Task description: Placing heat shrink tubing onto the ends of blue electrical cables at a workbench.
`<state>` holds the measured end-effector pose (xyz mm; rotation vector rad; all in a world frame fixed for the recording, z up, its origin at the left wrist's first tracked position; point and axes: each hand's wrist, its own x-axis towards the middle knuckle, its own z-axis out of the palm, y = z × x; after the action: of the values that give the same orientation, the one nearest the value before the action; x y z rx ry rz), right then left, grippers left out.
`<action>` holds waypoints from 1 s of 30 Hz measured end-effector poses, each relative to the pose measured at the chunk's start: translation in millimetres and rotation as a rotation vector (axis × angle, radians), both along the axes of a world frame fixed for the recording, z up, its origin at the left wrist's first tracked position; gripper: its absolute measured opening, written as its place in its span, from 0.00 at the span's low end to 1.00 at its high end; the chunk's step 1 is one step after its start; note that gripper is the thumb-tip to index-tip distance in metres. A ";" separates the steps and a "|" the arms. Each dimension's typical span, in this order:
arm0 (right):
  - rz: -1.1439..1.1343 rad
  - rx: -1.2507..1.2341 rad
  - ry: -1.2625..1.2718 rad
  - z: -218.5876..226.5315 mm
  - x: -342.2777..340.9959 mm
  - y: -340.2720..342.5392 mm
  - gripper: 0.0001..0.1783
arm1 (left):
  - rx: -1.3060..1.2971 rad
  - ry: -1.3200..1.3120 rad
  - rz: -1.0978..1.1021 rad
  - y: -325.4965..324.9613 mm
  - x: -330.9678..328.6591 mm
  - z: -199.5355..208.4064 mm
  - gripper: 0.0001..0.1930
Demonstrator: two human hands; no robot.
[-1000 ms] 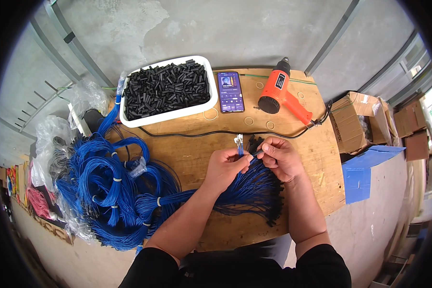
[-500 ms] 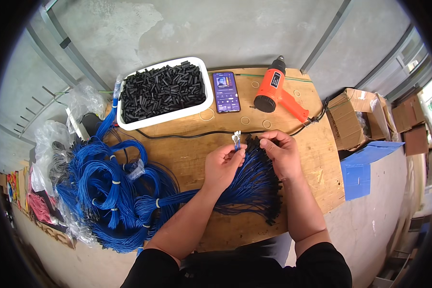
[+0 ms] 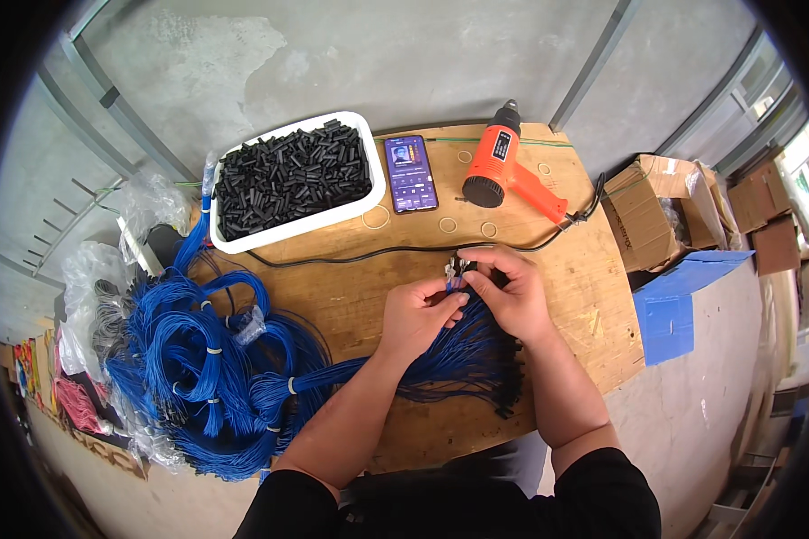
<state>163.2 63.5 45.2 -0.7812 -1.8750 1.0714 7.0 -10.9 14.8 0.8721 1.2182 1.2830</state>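
Observation:
My left hand (image 3: 415, 316) is closed in a pinch round a few blue wires, just below their pale metal terminals (image 3: 451, 269). Close against those ends, my right hand (image 3: 515, 295) has thumb and fingers pressed together. Small dark bits show at its fingertips, but what it grips is too small and covered to make out. Under both hands a thick bundle of blue wires (image 3: 440, 370) fans out to the right. Black sleeves (image 3: 510, 388) cover many of its wire ends. A pale tie (image 3: 291, 385) gathers the bundle on the left.
Coiled blue wires (image 3: 189, 359) fill the table's left side. At the back stand a white tub (image 3: 288, 226) of short black tubes (image 3: 292, 175), a phone (image 3: 411, 175) and an orange heat gun (image 3: 503, 166). A black cord (image 3: 360, 258) crosses behind my hands. Cardboard boxes (image 3: 643, 220) stand right.
My right hand has moved left from the black sleeves to the wire ends in my left hand. My left hand keeps its pinch. The whole view has shifted slightly.

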 end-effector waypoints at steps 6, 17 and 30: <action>-0.038 0.126 -0.033 7.7 1.0 -4.4 0.12 | 0.003 -0.144 0.003 -1.5 -4.1 -3.3 0.11; 0.082 -0.513 0.169 -2.5 0.8 2.6 0.02 | 0.019 -0.236 0.052 3.1 -5.7 -4.4 0.09; -0.012 -0.017 -0.759 24.5 18.9 -3.5 0.13 | -0.027 -0.270 0.177 5.3 -7.5 -6.6 0.07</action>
<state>182.0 60.0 69.6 -1.3370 -2.4704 0.8373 -0.6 -5.6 8.2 0.5589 1.1119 1.4707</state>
